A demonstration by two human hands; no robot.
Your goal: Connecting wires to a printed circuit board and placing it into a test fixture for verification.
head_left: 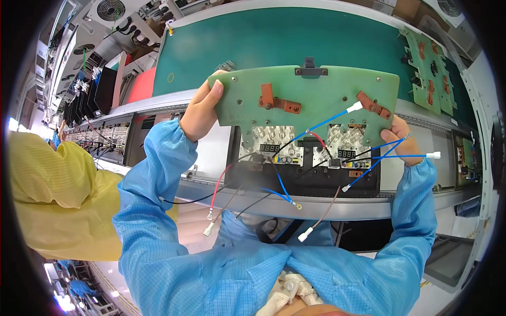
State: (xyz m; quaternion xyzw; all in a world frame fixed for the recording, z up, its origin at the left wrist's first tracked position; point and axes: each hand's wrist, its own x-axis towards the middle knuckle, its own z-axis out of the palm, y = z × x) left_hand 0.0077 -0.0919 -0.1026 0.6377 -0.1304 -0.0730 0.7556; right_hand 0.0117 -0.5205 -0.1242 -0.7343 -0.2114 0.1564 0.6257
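Between my hands is a green fixture plate (321, 89) with brown swivel clips and a black latch at its far edge. My left hand (201, 111) grips its left end, thumb on top. My right hand (399, 138) is closed on the lower right corner, fingers partly hidden beneath. The plate covers the far part of a black tray (311, 184). Through the plate's cut-outs show two white circuit boards, a left board (287, 157) and a right board (363, 158), each with a small display. Blue, black, red and brown wires with white connectors trail from them.
Similar green plates (429, 73) stand at the far right on the green mat (211, 42). A metal rail (295, 206) runs along the near side. On the left, a person in a yellow smock (58, 195) sits close by; more boards (100, 137) line the conveyor.
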